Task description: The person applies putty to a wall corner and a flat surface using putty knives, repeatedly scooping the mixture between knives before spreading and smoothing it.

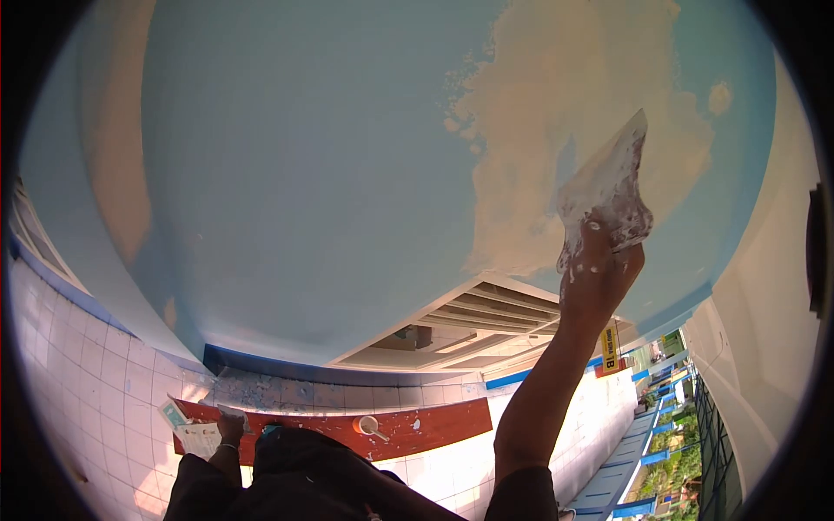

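Observation:
My right hand (599, 273), flecked with white putty, is raised high and grips the handle of a wide putty blade (608, 178). The blade is smeared white and lies against the blue wall (304, 174), at the right edge of a large beige filler patch (565, 95). My left hand (230, 427) is low at the bottom left, by the red ledge (434, 421). Its fingers are closed around what looks like a small pale scraper (233, 413). A white printed sheet or board (200, 438) lies just left of that hand.
A small orange bowl with a white utensil (369, 425) sits on the red ledge. White tiles (95, 382) cover the lower wall. A louvred vent (469, 326) is set below the blue surface. At the right are a yellow sign (610, 347), blue railings and greenery (669, 451).

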Demonstrator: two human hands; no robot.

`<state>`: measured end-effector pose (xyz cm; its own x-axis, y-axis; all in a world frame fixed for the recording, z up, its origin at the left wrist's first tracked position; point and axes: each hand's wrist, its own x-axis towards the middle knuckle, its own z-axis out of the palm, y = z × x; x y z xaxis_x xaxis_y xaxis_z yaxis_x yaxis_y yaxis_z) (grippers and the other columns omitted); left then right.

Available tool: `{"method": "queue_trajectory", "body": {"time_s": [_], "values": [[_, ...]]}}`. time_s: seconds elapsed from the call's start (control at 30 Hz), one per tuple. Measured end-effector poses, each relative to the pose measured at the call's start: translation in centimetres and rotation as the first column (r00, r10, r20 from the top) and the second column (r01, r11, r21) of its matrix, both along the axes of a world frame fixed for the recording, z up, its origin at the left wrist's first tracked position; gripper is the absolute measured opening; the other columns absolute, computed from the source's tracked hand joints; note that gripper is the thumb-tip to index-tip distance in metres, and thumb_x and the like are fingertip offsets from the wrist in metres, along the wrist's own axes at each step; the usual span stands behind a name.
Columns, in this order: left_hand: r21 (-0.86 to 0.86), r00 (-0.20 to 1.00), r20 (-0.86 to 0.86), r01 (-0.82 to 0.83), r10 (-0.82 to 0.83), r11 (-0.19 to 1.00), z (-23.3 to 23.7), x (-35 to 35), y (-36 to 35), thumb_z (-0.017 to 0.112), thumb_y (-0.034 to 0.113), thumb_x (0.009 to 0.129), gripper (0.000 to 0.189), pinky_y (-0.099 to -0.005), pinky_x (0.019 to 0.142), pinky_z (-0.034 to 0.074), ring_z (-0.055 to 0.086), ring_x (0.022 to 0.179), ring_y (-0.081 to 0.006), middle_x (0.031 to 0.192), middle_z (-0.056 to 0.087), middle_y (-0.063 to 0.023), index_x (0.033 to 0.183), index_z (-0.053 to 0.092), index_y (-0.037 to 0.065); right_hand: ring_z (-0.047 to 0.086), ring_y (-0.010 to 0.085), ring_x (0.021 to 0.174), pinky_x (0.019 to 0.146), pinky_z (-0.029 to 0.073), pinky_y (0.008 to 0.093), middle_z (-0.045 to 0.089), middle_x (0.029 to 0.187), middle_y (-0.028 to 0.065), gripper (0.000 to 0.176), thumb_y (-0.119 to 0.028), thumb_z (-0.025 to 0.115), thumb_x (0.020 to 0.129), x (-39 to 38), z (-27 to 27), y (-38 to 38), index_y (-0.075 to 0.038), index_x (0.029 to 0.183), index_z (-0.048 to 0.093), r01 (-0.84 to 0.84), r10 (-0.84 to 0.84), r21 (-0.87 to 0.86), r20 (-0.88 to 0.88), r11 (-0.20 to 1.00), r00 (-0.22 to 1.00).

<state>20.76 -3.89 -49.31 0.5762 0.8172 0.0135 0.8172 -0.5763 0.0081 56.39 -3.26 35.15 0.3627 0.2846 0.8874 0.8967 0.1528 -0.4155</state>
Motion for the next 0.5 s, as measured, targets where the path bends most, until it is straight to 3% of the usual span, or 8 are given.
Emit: {"method": "queue_trajectory", "body": {"time_s": [0.03, 0.07, 0.13, 0.2, 0.3, 0.4, 0.5], "values": [[-0.034, 1.0, -0.025, -0.01, 0.009, 0.999, 0.2, -0.7, -0.3, 0.065, 0.028, 0.078, 0.016, -0.0399, 0.06, 0.051, 0.068, 0.063, -0.0213, 0.063, 0.067, -0.0025, 0.066, 0.073, 0.021, 0.061, 0.0187, 0.072, 0.068, 0.054, 0.0328, 0.065, 0.095, 0.0169, 0.035, 0.002, 0.047, 0.093, 0.3, -1.3, -0.4, 0.009, 0.127, 0.055, 0.179, -0.156, -0.131, 0.168, 0.975, 0.973], [-0.066, 0.999, -0.051, -0.017, 0.014, 0.998, 0.6, -1.5, -0.7, 0.065, 0.028, 0.079, 0.017, -0.0398, 0.059, 0.051, 0.068, 0.064, -0.0211, 0.064, 0.068, -0.0025, 0.066, 0.073, 0.02, 0.067, 0.0304, 0.097, 0.086, 0.056, 0.037, 0.059, 0.123, 0.0273, 0.05, 0.006, 0.045, 0.093, 1.1, -2.3, -0.8, 0.006, 0.142, 0.042, 0.307, -0.263, -0.343, 0.169, 0.888, 0.95], [-0.119, 0.996, -0.093, -0.029, 0.018, 0.992, 1.1, -2.9, -1.0, 0.063, 0.029, 0.08, 0.019, -0.0404, 0.059, 0.051, 0.069, 0.065, -0.0217, 0.067, 0.069, -0.0031, 0.068, 0.074, 0.019, 0.054, 0.0438, 0.125, 0.104, 0.046, 0.0424, 0.05, 0.139, 0.0301, 0.065, 0.012, 0.052, 0.085, 5.5, -6.2, 0.5, 0.006, 0.147, 0.034, 0.435, -0.241, -0.225, 0.577, 0.872, 0.781], [-0.137, 0.997, -0.073, -0.044, 0.034, 0.99, 1.7, -3.9, -1.5, 0.062, 0.031, 0.082, 0.02, -0.0416, 0.059, 0.052, 0.069, 0.066, -0.0232, 0.069, 0.069, -0.0042, 0.07, 0.074, 0.019, 0.039, 0.0467, 0.138, 0.114, 0.033, 0.0543, 0.041, 0.148, 0.0298, 0.073, 0.015, 0.054, 0.078, 7.1, -8.0, 1.9, 0.007, 0.147, 0.032, 0.506, -0.225, -0.222, 0.701, 0.833, 0.677], [-0.153, 0.997, -0.027, -0.079, 0.075, 0.985, 2.3, -5.0, -1.9, 0.059, 0.034, 0.084, 0.023, -0.0436, 0.06, 0.052, 0.069, 0.068, -0.0254, 0.072, 0.07, -0.0059, 0.074, 0.074, 0.019, 0.03, 0.0491, 0.142, 0.117, 0.023, 0.0598, 0.037, 0.149, 0.0314, 0.077, 0.015, 0.055, 0.075, 8.9, -10.2, 4.1, 0.008, 0.148, 0.03, 0.582, -0.289, -0.198, 0.716, 0.789, 0.636], [-0.171, 0.994, 0.022, -0.104, 0.109, 0.98, 2.5, -5.9, -2.4, 0.057, 0.038, 0.086, 0.026, -0.0455, 0.06, 0.052, 0.069, 0.07, -0.0276, 0.076, 0.071, -0.0077, 0.078, 0.074, 0.019, 0.028, 0.0516, 0.142, 0.116, 0.024, 0.061, 0.036, 0.15, 0.0331, 0.078, 0.015, 0.056, 0.075, 12.0, -14.9, 6.3, 0.008, 0.148, 0.029, 0.518, -0.302, -0.162, 0.653, 0.84, 0.694], [-0.214, 0.985, 0.096, -0.123, 0.146, 0.969, 2.4, -6.7, -2.7, 0.055, 0.041, 0.087, 0.03, -0.0474, 0.061, 0.052, 0.069, 0.072, -0.0298, 0.079, 0.071, -0.0094, 0.082, 0.074, 0.019, 0.03, 0.0547, 0.14, 0.115, 0.027, 0.0607, 0.035, 0.149, 0.0343, 0.075, 0.013, 0.056, 0.076, 11.5, -19.6, 6.6, 0.009, 0.147, 0.031, 0.501, -0.283, -0.233, 0.599, 0.834, 0.749]]}}
